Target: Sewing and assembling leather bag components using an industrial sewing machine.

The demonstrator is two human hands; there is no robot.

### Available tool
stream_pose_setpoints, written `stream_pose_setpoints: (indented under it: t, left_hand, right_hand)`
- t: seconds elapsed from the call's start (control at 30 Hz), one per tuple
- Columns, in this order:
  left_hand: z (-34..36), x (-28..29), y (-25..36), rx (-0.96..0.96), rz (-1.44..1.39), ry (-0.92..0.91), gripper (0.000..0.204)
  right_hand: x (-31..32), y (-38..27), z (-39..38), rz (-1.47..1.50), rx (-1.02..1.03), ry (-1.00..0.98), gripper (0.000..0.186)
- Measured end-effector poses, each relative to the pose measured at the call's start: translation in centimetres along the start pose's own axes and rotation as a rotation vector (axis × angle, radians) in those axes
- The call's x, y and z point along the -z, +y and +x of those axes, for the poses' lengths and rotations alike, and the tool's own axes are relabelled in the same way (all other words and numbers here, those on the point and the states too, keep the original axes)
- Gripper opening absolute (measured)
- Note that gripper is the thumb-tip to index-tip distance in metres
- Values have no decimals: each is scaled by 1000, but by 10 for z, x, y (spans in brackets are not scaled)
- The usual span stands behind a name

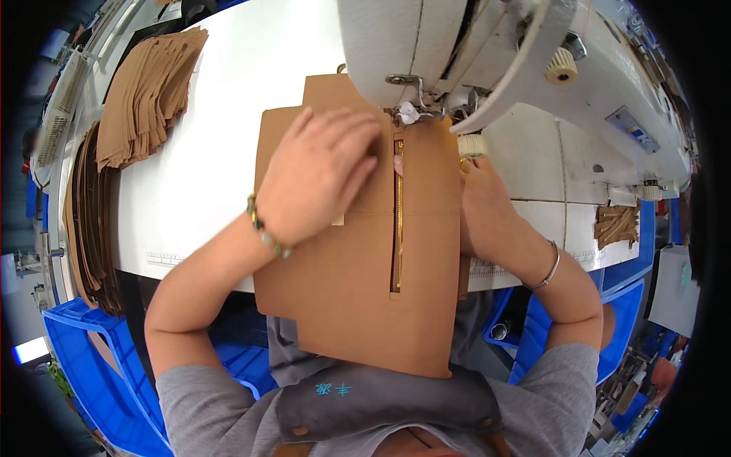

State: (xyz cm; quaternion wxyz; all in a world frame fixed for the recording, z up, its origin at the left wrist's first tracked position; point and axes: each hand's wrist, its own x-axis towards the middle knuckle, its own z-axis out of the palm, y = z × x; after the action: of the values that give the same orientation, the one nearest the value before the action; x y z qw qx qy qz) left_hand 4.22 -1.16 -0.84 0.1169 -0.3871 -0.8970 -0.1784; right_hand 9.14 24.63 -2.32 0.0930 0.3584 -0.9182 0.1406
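A flat brown leather-like panel [350, 266] with notched corners lies under the sewing machine head and hangs over the table's near edge toward my lap. A gold-toothed zipper [400, 206] shows in its long narrow slot. My left hand [320, 167] rests on top of the panel, left of the slot, fingers spread and slightly bent. At the panel's right edge, my right hand [481, 194] reaches beneath it and grips it there. One fingertip shows through the slot; the other fingers are mostly hidden. The presser foot [410, 114] stands at the slot's far end.
The white sewing machine [609, 99] fills the far right. Stacked brown pieces [148, 99] lie at far left, with darker pieces [99, 221] nearer. Small brown strips [615, 226] lie at right. Blue bins [99, 365] stand below the white table [183, 213].
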Motion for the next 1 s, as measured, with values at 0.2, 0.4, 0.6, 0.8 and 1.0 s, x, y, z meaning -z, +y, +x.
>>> stream_pose_setpoints:
  t: [0.2,0.4,0.6,0.8,1.0]
  left_hand:
    - [-20,-15,16,69,8,-152,55]
    - [-19,-19,15,72,34,-140,54]
    - [-17,-19,16,63,61,-139,53]
    - [-16,-19,16,48,66,-126,52]
    - [-16,-18,15,20,63,-122,52]
  right_hand:
    - [-2,0,-1,8,-14,-26,65]
    - [-3,2,0,1,-9,-31,65]
    - [-2,2,1,-12,20,-2,67]
    - [3,0,2,-36,9,-48,68]
    - [2,1,2,-25,8,-37,67]
